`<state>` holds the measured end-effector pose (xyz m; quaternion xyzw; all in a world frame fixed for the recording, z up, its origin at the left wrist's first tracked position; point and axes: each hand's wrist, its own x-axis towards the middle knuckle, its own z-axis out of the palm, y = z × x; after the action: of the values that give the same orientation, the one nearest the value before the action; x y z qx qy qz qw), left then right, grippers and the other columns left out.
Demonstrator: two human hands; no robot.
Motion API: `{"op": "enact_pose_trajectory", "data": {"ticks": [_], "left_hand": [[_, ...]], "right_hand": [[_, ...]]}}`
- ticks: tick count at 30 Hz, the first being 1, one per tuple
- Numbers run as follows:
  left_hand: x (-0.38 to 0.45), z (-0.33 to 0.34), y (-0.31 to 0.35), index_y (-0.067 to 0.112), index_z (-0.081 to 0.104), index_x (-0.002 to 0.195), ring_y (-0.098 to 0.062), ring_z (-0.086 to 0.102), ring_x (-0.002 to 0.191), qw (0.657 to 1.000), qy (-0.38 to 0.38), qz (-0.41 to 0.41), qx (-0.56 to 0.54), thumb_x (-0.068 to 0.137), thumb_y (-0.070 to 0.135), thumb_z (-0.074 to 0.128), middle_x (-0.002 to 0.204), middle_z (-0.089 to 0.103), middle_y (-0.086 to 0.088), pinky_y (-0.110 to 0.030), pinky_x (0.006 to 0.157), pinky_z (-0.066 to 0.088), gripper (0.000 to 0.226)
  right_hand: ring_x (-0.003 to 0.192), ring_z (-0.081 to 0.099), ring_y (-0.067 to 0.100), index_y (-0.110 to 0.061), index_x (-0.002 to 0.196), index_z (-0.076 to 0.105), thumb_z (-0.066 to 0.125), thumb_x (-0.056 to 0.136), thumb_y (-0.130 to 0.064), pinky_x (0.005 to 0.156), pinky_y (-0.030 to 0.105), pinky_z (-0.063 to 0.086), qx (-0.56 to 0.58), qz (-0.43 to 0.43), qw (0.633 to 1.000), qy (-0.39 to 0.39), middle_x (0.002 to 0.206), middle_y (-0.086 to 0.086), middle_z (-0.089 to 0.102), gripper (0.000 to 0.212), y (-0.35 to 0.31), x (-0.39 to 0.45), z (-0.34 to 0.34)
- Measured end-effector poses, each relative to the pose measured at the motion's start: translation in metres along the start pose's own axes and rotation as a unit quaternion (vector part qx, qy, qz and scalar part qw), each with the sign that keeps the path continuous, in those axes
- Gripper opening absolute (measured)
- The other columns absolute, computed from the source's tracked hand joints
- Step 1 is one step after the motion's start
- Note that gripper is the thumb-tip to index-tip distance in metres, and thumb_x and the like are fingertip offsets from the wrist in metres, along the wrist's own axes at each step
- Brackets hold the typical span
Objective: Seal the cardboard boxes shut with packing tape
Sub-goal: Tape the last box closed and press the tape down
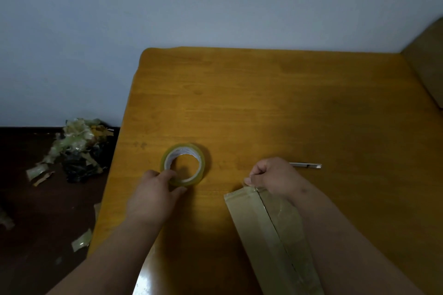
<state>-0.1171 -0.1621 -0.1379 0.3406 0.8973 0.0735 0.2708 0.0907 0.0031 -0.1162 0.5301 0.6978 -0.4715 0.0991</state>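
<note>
A roll of clear yellowish packing tape (pixel 184 164) lies flat on the wooden table (pixel 263 103). My left hand (pixel 153 196) rests at its near edge, fingers and thumb curled round the rim. A narrow cardboard box (pixel 254 223) lies at the front right, its centre seam covered with tape. My right hand (pixel 275 178) sits at the box's far end, fingers curled, pinching the tape or flap edge there. My right forearm covers the box's right side.
A metal utility knife (pixel 308 165) lies on the table just behind my right hand. A brown cardboard piece (pixel 426 64) stands at the right edge. Crumpled used tape and scraps (pixel 76 148) litter the dark floor left of the table.
</note>
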Motion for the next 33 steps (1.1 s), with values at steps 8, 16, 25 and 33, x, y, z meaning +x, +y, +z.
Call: {"op": "enact_pose_trajectory", "data": {"ticks": [8, 16, 25, 33], "left_hand": [[-0.006, 0.017, -0.006, 0.034, 0.032, 0.144, -0.028, 0.062, 0.106, 0.992, 0.08, -0.028, -0.094, 0.091, 0.036, 0.064, 0.127, 0.057, -0.003, -0.039, 0.076, 0.053, 0.062], [-0.004, 0.025, -0.007, 0.021, 0.042, 0.144, -0.021, 0.06, 0.103, 0.97, 0.114, -0.076, -0.202, 0.091, 0.028, 0.066, 0.116, 0.059, 0.003, -0.042, 0.083, 0.053, 0.059], [-0.024, 0.021, 0.055, 0.016, 0.066, 0.119, -0.017, 0.059, 0.104, 0.973, 0.06, 0.143, -0.173, 0.092, 0.031, 0.063, 0.107, 0.062, 0.003, -0.036, 0.092, 0.05, 0.031], [-0.03, 0.031, 0.105, 0.01, 0.071, 0.091, -0.009, 0.061, 0.068, 0.899, -0.188, -0.085, -0.386, 0.088, 0.032, 0.071, 0.079, 0.07, -0.001, -0.016, 0.048, 0.044, 0.023]], "right_hand": [[0.073, 0.063, 0.014, -0.02, 0.075, 0.07, 0.079, 0.078, -0.036, 0.08, 0.039, 0.054, 0.009, -0.001, 1.0, -0.003, 0.077, -0.003, 0.072, 0.019, 0.0, -0.001, 0.0], [0.074, 0.064, 0.013, -0.02, 0.077, 0.07, 0.079, 0.078, -0.039, 0.085, 0.04, 0.053, 0.005, -0.002, 1.0, -0.001, 0.075, -0.005, 0.07, 0.021, -0.002, -0.004, 0.003], [0.084, 0.067, 0.016, -0.025, 0.071, 0.069, 0.075, 0.081, -0.04, 0.096, 0.048, 0.049, -0.009, -0.003, 1.0, 0.001, 0.074, -0.007, 0.071, 0.019, -0.004, -0.009, 0.007], [0.081, 0.068, 0.017, -0.027, 0.074, 0.074, 0.071, 0.084, -0.033, 0.089, 0.042, 0.053, -0.001, 0.019, 1.0, 0.019, 0.078, -0.003, 0.074, 0.013, -0.005, -0.008, 0.011]]}}
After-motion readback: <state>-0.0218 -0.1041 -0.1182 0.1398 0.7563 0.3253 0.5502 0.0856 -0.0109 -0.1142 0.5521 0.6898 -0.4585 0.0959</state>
